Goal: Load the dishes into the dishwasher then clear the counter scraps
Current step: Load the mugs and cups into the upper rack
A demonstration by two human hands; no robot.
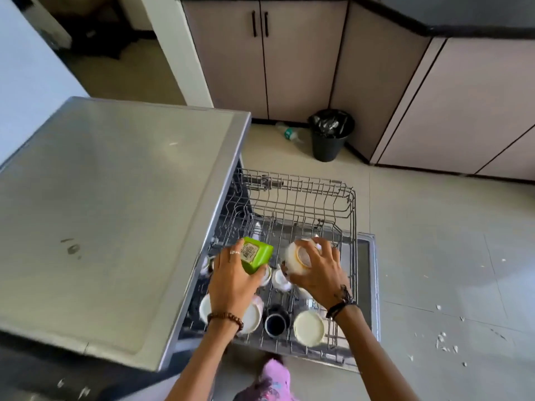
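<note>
Two hands over rack, left hand gripping green cup, right hand gripping jar, scrap-strewn floor

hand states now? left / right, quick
Left hand: holding the green cup over the dishwasher rack.
Right hand: grip closed around the clear jar above the rack.

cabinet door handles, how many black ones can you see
2: both are vertical black bars at the top of the view, the left handle and the right handle, side by side where two cabinet doors meet. Other cabinets show none; more may lie outside the view.
</note>
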